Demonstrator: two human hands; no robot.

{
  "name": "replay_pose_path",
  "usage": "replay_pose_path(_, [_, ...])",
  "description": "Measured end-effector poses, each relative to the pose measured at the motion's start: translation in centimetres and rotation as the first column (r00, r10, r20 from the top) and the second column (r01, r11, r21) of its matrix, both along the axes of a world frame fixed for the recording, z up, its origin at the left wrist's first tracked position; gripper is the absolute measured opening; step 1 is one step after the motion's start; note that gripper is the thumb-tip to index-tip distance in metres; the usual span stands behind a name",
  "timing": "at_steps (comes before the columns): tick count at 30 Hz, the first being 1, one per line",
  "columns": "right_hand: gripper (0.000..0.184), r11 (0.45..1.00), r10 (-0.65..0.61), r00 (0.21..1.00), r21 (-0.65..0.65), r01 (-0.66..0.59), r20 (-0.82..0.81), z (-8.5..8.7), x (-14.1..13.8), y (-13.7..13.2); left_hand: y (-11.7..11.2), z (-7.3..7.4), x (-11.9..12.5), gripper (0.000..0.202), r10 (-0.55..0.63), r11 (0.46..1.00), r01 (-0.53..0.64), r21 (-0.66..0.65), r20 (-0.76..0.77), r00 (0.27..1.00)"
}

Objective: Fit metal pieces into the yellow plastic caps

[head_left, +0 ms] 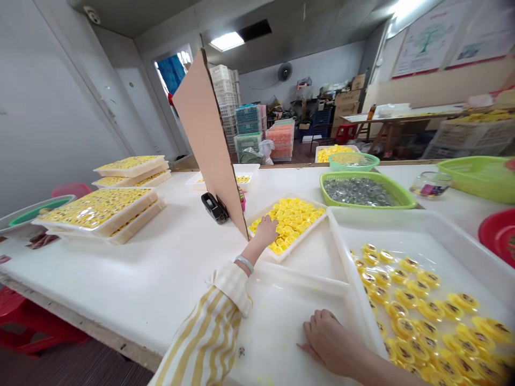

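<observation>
My left hand (266, 230) reaches over a shallow white tray (298, 248) of round yellow plastic pieces (295, 214). Its fingers are bent a little and apart, touching the pieces at the near left; nothing shows held in it. My right hand (330, 340) rests low over a white work tray (277, 311), fingers curved down and thumb held away from them. I see nothing in its grasp, though the fingertips are partly hidden. A small dark printed piece (241, 351) lies at the left of this tray.
Right of me stands a large white tray (410, 228) with many yellow pieces bearing dark prints. A green basket (406, 203) of clear parts sits behind it. An upright cardboard sheet (209, 134), a tape dispenser (215, 208) and stacked filled trays (120, 233) are leftward.
</observation>
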State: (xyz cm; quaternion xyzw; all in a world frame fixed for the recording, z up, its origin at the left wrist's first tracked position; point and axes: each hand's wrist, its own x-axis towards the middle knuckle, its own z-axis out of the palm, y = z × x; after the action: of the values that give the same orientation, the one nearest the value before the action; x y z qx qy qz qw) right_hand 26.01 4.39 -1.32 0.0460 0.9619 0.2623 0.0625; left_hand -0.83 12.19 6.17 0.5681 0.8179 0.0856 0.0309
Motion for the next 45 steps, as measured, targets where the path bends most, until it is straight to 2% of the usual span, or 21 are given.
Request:
replay_pose_path(4, [0.033, 0.998, 0.06, 0.996, -0.028, -0.062, -0.067, -1.0, 0.0, 0.1, 1.0, -0.9, -0.4, 0.032, -0.013, 1.0, 0.014, 0.01, -0.034, 0.999])
replay_pose_path(8, [0.024, 0.986, 0.053, 0.979, -0.147, -0.083, -0.195, -1.5, 0.1, 0.8, 1.3, -1.9, -0.8, 0.033, 0.024, 0.999, -0.023, 0.037, -0.02, 1.0])
replay_pose_path(11, [0.013, 0.955, -0.001, 0.974, -0.289, -0.065, -0.225, -0.3, 0.3, 1.0, 1.3, -2.5, -0.9, 0.035, 0.049, 0.997, -0.05, 0.067, 0.016, 0.999])
replay_pose_path(13, [0.01, 0.902, -0.079, 0.977, -0.432, -0.015, -0.199, 1.4, 0.8, 1.1, 1.1, -2.5, -0.8, 0.034, 0.051, 0.994, -0.056, 0.093, 0.051, 0.997])
replay_pose_path(14, [0.01, 0.85, -0.136, 0.974, -0.527, 0.022, -0.179, 2.3, 1.1, 1.1, 1.0, -2.4, -0.7, 0.034, 0.047, 0.993, -0.055, 0.107, 0.072, 0.996])
replay_pose_path(15, [0.012, 0.773, -0.206, 0.966, -0.632, 0.062, -0.158, 3.3, 1.4, 1.1, 0.7, -2.2, -0.7, 0.034, 0.04, 0.991, -0.052, 0.122, 0.094, 0.995])
replay_pose_path(16, [0.013, 0.669, -0.285, 0.949, -0.737, 0.097, -0.133, 4.2, 1.8, 1.1, 0.4, -1.9, -0.6, 0.035, 0.031, 0.989, -0.047, 0.138, 0.118, 0.993])
replay_pose_path(18, [0.014, 0.408, -0.424, 0.902, -0.907, 0.107, -0.084, 5.7, 2.7, 1.2, -0.5, -1.2, -0.5, 0.035, 0.008, 0.985, -0.038, 0.17, 0.174, 0.985])
replay_pose_path(20, [0.014, 0.147, -0.515, 0.856, -0.988, 0.035, -0.046, 6.7, 3.4, 1.3, -2.0, -0.4, -0.3, 0.034, -0.024, 0.98, -0.026, 0.195, 0.247, 0.969])
replay_pose_path(22, [0.016, -0.054, -0.561, 0.828, -0.997, -0.05, -0.011, 7.4, 4.0, 1.4, -4.0, 0.5, 0.2, 0.032, -0.067, 0.979, -0.005, 0.205, 0.342, 0.937])
replay_pose_path(23, [0.017, -0.123, -0.578, 0.816, -0.989, -0.078, 0.007, 7.7, 4.2, 1.4, -5.3, 0.9, 0.7, 0.032, -0.091, 0.979, 0.009, 0.204, 0.396, 0.914])
replay_pose_path(25, [0.021, -0.194, -0.604, 0.796, -0.975, -0.108, 0.032, 8.3, 4.4, 1.4, -8.1, 1.7, 2.2, 0.032, -0.138, 0.98, 0.045, 0.196, 0.495, 0.858])
replay_pose_path(27, [0.026, -0.194, -0.636, 0.771, -0.973, -0.125, 0.028, 8.9, 4.6, 1.2, -11.1, 2.6, 4.3, 0.034, -0.192, 0.976, 0.09, 0.196, 0.602, 0.775])
replay_pose_path(28, [0.028, -0.176, -0.657, 0.754, -0.975, -0.136, 0.013, 9.2, 4.6, 1.0, -12.6, 3.0, 5.5, 0.036, -0.223, 0.972, 0.113, 0.204, 0.671, 0.707])
replay_pose_path(31, [0.031, -0.094, -0.707, 0.705, -0.98, -0.176, -0.059, 9.9, 4.7, 0.3, -16.2, 4.1, 8.8, 0.038, -0.266, 0.963, 0.145, 0.227, 0.885, 0.381])
replay_pose_path(32, [0.031, -0.072, -0.708, 0.7, -0.979, -0.193, -0.086, 10.1, 4.7, 0.0, -17.1, 4.3, 9.7, 0.038, -0.255, 0.965, 0.144, 0.221, 0.921, 0.295])
replay_pose_path(33, [0.031, -0.058, -0.701, 0.704, -0.976, -0.211, -0.111, 10.3, 4.7, -0.3, -17.8, 4.3, 10.4, 0.038, -0.234, 0.969, 0.138, 0.205, 0.942, 0.239])
replay_pose_path(36, [0.028, -0.066, -0.663, 0.734, -0.965, -0.253, -0.147, 10.5, 4.6, -1.3, -18.9, 3.9, 12.1, 0.04, -0.176, 0.983, 0.076, 0.168, 0.978, 0.111])
replay_pose_path(40, [0.027, -0.104, -0.678, 0.721, -0.951, -0.291, -0.146, 10.2, 4.4, -2.6, -19.5, 3.1, 13.7, 0.044, -0.191, 0.981, -0.016, 0.191, 0.981, -0.031])
replay_pose_path(43, [0.027, -0.106, -0.727, 0.671, -0.943, -0.316, -0.143, 10.0, 4.6, -3.3, -20.1, 2.6, 14.8, 0.043, -0.207, 0.977, -0.053, 0.204, 0.976, -0.064])
replay_pose_path(45, [0.027, -0.069, -0.734, 0.659, -0.948, -0.31, -0.162, 10.1, 4.8, -3.5, -20.6, 2.5, 15.3, 0.036, -0.225, 0.974, -0.039, 0.224, 0.973, -0.044])
